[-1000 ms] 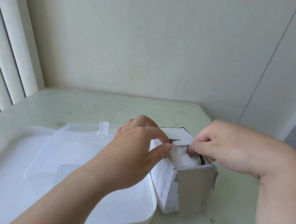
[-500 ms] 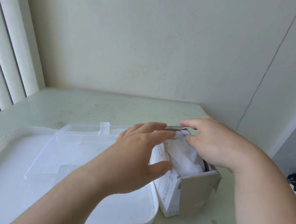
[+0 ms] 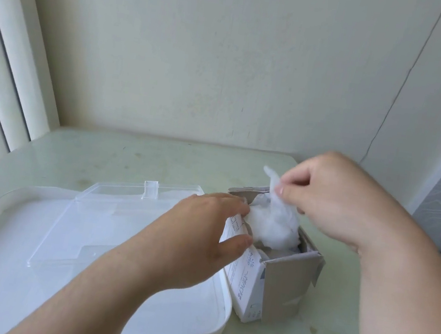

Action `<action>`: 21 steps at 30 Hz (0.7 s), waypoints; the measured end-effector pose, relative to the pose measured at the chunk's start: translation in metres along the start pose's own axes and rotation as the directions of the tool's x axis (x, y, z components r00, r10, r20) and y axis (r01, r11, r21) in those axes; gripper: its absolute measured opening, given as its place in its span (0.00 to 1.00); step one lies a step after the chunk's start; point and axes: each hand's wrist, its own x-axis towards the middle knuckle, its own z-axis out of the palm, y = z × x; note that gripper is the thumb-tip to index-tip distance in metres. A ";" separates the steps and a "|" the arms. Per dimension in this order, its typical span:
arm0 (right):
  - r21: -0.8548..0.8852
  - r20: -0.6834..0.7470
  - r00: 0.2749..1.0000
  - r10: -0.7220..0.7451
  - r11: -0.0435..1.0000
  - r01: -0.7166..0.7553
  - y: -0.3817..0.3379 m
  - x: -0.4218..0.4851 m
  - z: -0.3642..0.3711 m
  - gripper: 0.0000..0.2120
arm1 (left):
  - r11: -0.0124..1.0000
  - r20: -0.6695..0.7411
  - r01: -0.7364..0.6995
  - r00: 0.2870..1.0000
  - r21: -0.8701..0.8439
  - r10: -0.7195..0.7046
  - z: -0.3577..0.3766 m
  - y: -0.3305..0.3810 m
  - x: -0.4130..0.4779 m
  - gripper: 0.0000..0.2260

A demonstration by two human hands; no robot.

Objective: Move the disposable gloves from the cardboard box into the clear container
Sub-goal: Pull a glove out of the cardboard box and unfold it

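Your right hand (image 3: 331, 200) pinched the crumpled white disposable gloves (image 3: 273, 223), half out of the open grey cardboard box (image 3: 285, 279) near the right edge of the pale green desk (image 3: 157, 157). Your left hand (image 3: 197, 237) gripped the box's printed side.

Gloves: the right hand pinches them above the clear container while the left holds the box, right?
Not quite. The head view shows the right hand pinching the gloves above the box, their lower part in its opening, not above the clear container. The left hand does hold the box.
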 end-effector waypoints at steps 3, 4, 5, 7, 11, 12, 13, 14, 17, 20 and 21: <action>0.172 -0.203 0.977 -0.064 0.980 0.099 0.001 0.004 -0.001 0.12 | 0.997 -0.025 -0.020 1.000 -0.073 0.019 -0.002 0.002 0.000 0.18; 0.222 -0.242 0.967 -0.075 0.966 0.131 -0.001 0.005 -0.001 0.12 | 0.991 -0.034 -0.019 0.999 -0.130 0.015 -0.003 0.003 0.001 0.16; 0.257 -0.268 0.960 -0.085 0.954 0.156 -0.002 0.004 -0.001 0.12 | 0.983 -0.055 -0.016 0.998 -0.183 0.006 -0.003 0.003 0.001 0.15; 0.272 -0.301 0.946 -0.120 0.940 0.206 -0.004 0.004 -0.001 0.12 | 0.963 -0.137 -0.012 0.990 -0.269 -0.025 0.000 0.002 0.002 0.22; 0.265 -0.256 0.948 -0.187 0.930 0.255 -0.006 0.002 0.000 0.11 | 0.948 -0.303 -0.050 0.952 -0.315 -0.051 0.005 0.008 0.003 0.27; 0.279 -0.247 0.950 -0.189 0.925 0.257 -0.005 0.003 0.001 0.10 | 0.956 -0.321 -0.067 0.947 -0.287 -0.030 0.006 0.010 0.004 0.24; 0.318 -0.241 0.954 -0.176 0.915 0.249 -0.006 0.002 0.000 0.07 | 0.961 -0.336 -0.072 0.942 -0.265 -0.023 0.007 0.012 0.004 0.19; 0.360 -0.231 0.960 -0.159 0.903 0.236 -0.006 0.002 0.000 0.06 | 0.963 -0.350 -0.059 0.936 -0.262 -0.038 0.008 0.013 0.004 0.13; 0.464 -0.172 0.972 -0.161 0.857 0.224 -0.003 0.001 -0.002 0.02 | 0.944 -0.404 0.003 0.903 -0.331 -0.145 0.010 0.015 0.005 0.07; 0.441 0.014 0.983 -0.182 0.884 0.157 0.004 0.000 -0.005 0.13 | 0.906 -0.419 0.061 0.872 -0.418 -0.252 0.009 0.015 0.004 0.08; 0.402 0.074 0.984 -0.165 0.908 0.122 0.005 -0.001 -0.005 0.14 | 0.898 -0.423 0.076 0.863 -0.434 -0.277 0.009 0.015 0.004 0.08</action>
